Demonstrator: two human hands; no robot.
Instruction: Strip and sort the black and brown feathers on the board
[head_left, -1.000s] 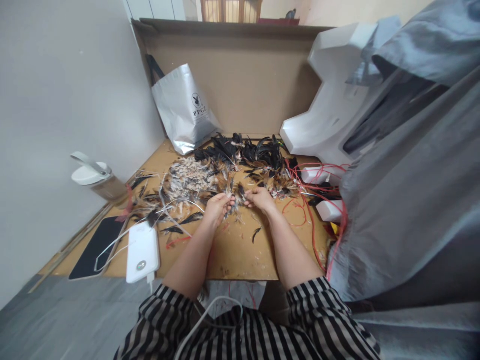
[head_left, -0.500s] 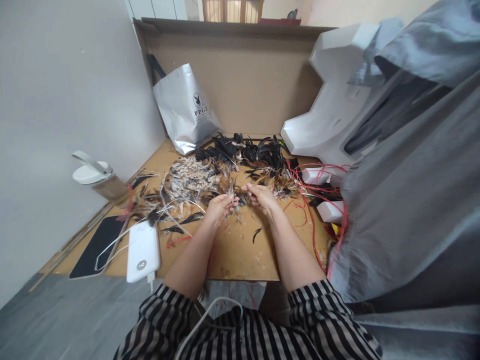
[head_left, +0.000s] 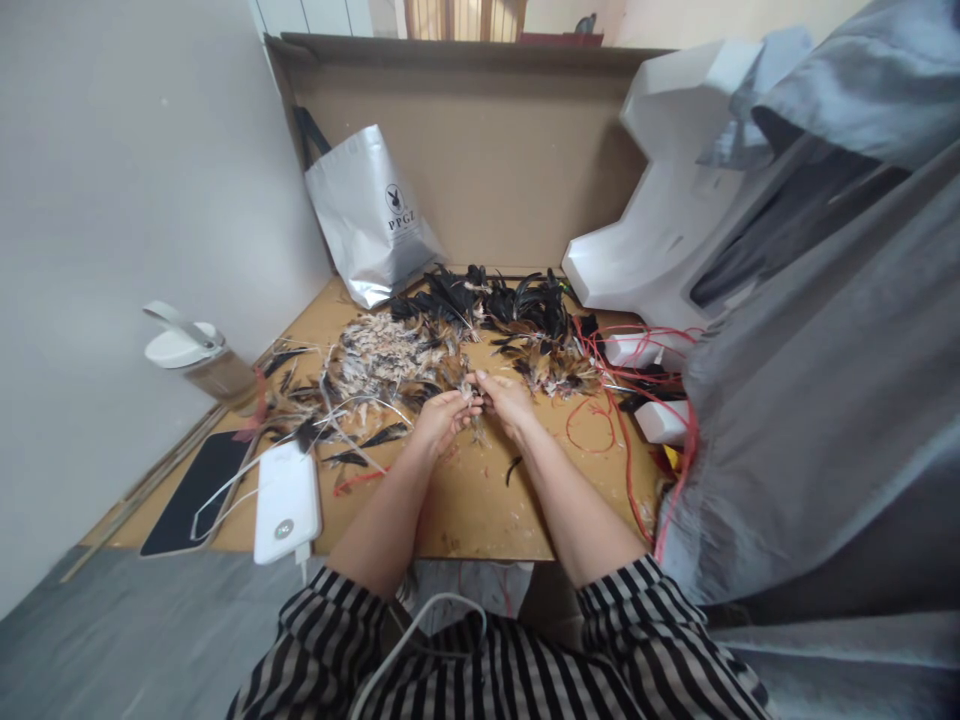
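Between thumb and fingers, my left hand [head_left: 444, 418] grips a small bunch of feathers [head_left: 454, 372], brown with pale quill ends. Thumb and fingertips of my right hand [head_left: 510, 402] are pinched together against the left fingertips, at the base of the bunch; what they hold there is too small to make out. Left of the hands lies a heap of pale and brown feathers [head_left: 386, 355], quill ends up. Bunches of black feathers [head_left: 517, 305] lie behind, and brown feathers [head_left: 559, 365] spread to the right.
A white power bank [head_left: 287, 505] with cables and a dark phone [head_left: 196, 495] lie at the left, near a lidded cup [head_left: 214, 370]. A silver bag [head_left: 367, 215] leans at the back. Red cords [head_left: 626, 460], white blocks [head_left: 660, 422] and grey cloth [head_left: 810, 400] are at the right.
My right hand has moved left and slightly down, from beside the bunch until its fingertips meet those of my left hand. The left hand stays nearly in place with the feathers.
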